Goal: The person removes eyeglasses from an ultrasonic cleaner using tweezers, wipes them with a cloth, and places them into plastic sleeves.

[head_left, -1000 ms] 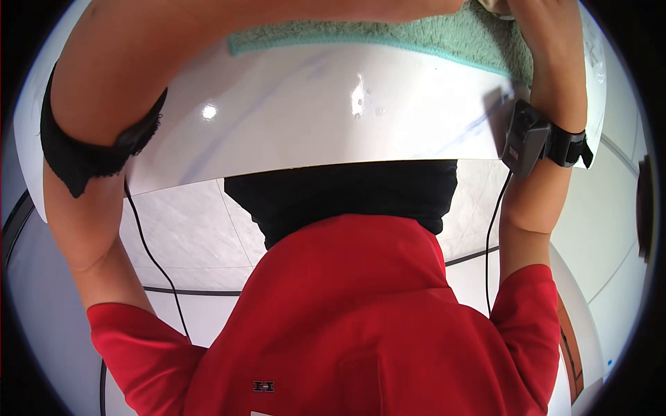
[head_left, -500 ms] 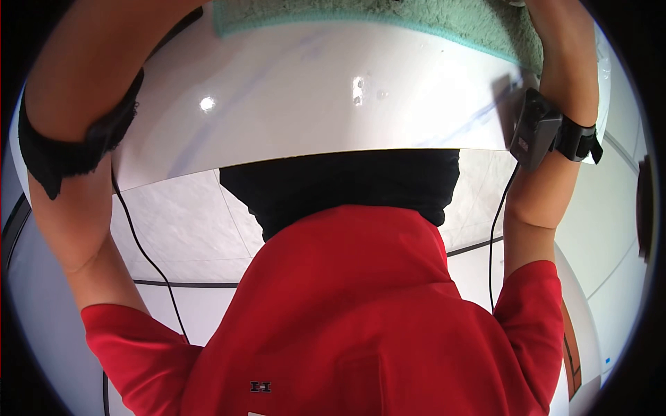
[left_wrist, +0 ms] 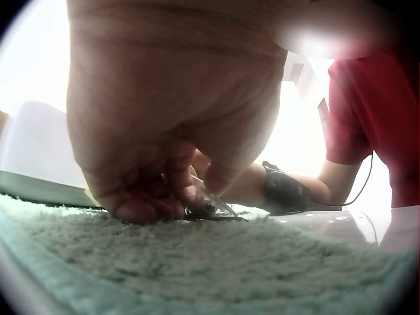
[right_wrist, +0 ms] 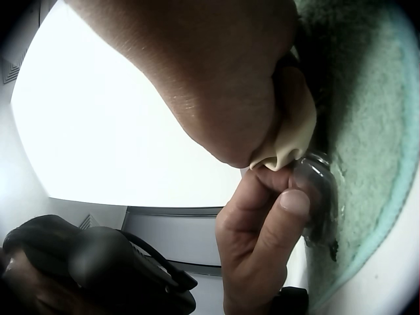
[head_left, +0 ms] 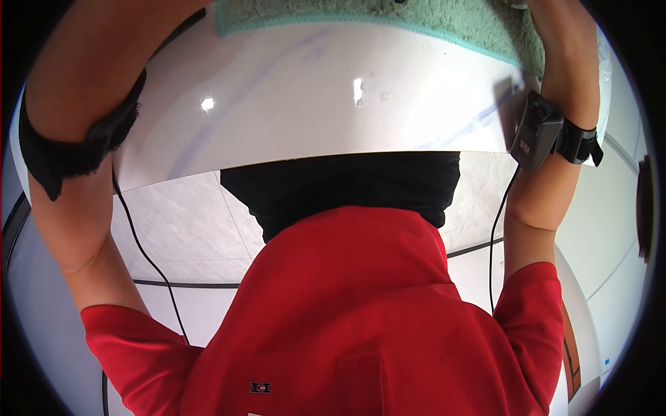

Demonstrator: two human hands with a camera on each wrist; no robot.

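In the right wrist view, my right hand (right_wrist: 223,85) grips a cream, soft-looking piece (right_wrist: 298,128). My left hand (right_wrist: 252,243) comes from below it, its thumb and finger pinching a clear, rounded, glass-like object (right_wrist: 315,187) beside the cream piece. In the left wrist view, my left hand (left_wrist: 170,98) arches over the green towel (left_wrist: 210,262) with curled fingers low against the pile. A clear, thin part (left_wrist: 223,205) shows by its fingertips. Both hands lie mostly beyond the top edge of the head view.
The glossy white table (head_left: 291,104) has small droplet-like spots near its middle. A black wrist device (head_left: 538,132) is strapped to the right arm, with a cable hanging from it. A white rounded object (left_wrist: 42,151) stands behind the towel.
In the head view, my left forearm has moved up and outward, and both hands have gone farther past the top edge. My right arm has shifted slightly outward. Little differs from half a second ago.
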